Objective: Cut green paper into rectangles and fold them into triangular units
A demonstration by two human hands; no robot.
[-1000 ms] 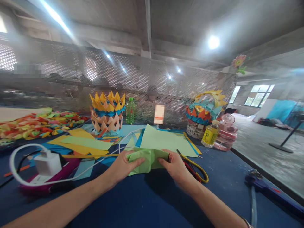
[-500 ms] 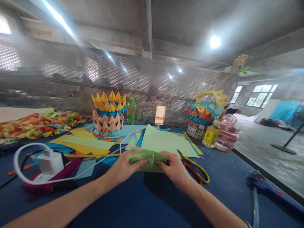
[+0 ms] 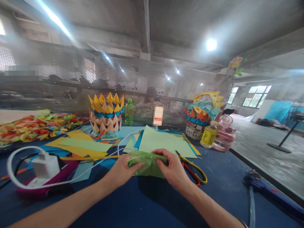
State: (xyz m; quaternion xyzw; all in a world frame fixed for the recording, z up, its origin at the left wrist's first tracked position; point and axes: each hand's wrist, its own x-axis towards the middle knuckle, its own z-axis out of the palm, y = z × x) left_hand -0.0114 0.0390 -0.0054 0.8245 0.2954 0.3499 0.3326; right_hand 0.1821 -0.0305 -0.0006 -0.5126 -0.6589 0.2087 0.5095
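A folded piece of green paper (image 3: 148,164) is held above the dark blue table, level with my wrists. My left hand (image 3: 129,166) pinches its left end, with the thumb on the near face and the fingers behind. My right hand (image 3: 168,164) grips the right part, thumb in front and index finger bent over the top edge. Just beyond the hands lies a stack of light green sheets (image 3: 163,141), with blue and yellow paper beneath. A pair of scissors (image 3: 194,171) with red and yellow handles rests to the right of my right hand.
Left are a white charger (image 3: 46,166) on a purple power strip (image 3: 64,172), cut paper strips (image 3: 80,144) and a heap of folded paper pieces (image 3: 35,126). Behind stand paper baskets (image 3: 106,117), a green bottle (image 3: 129,112) and a yellow-labelled bottle (image 3: 209,136). A glue gun (image 3: 268,186) lies right.
My right index finger has risen and now bends over the paper's top edge. The paper hangs slightly lower and stays between both hands. The whole view has shifted a little.
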